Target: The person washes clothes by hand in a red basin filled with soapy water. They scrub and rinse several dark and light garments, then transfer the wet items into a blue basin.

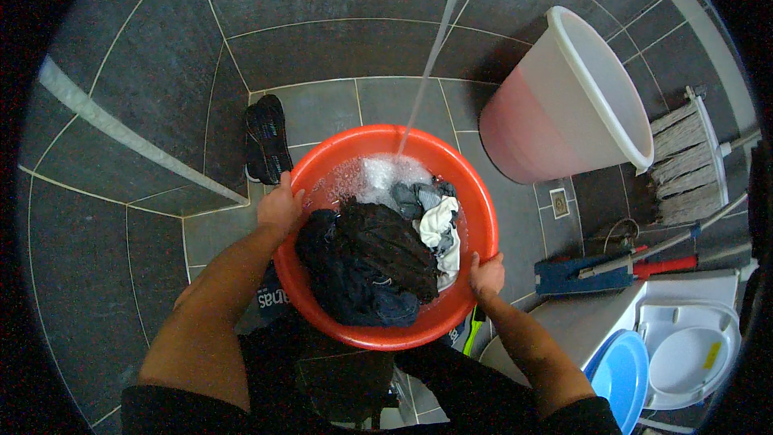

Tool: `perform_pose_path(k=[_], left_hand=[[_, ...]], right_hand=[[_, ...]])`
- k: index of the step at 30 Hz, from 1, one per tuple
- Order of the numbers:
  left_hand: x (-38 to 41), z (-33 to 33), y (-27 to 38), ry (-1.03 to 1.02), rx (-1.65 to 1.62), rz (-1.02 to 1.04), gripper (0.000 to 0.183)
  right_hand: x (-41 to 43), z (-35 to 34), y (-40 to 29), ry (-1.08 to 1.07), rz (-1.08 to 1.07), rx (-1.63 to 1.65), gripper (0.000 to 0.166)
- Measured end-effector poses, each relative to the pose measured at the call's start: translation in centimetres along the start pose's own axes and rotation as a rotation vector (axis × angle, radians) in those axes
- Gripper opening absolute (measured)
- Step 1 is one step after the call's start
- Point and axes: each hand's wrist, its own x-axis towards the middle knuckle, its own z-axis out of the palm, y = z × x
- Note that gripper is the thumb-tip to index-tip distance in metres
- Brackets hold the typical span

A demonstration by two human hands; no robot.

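Observation:
A round red plastic basin (487,205) stands before me on the tiled floor. My left hand (281,208) grips its left rim, and my right hand (487,275) grips the rim at the lower right. Inside, dark garments (386,248) are heaped in the lower part, with dark blue denim-like cloth (392,308) at the bottom. A white cloth (439,223) and grey pieces (413,198) lie along the right. A stream of water (432,60) falls into the foamy water (377,175) at the far side.
A black shoe (266,139) lies beyond my left hand, by the wall. At the right are a tall translucent bucket (525,115) with pinkish contents, a floor drain (560,203), a mop head (691,163), a blue basin (622,374) and a white toilet seat (685,362).

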Motion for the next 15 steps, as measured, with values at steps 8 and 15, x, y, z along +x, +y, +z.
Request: perform_pose_path(k=[8,15], left_hand=[[-0.4,-0.4,-0.5,-0.011,-0.040,0.021,0.040],[-0.5,-1.8,0.3,-0.133,-0.185,0.005,0.039]], right_hand=[[-0.6,-0.7,-0.4,0.054,-0.153,-0.007,0.072],[-0.9,-1.6,-7.1,0.010,-1.251,0.066,0.062]])
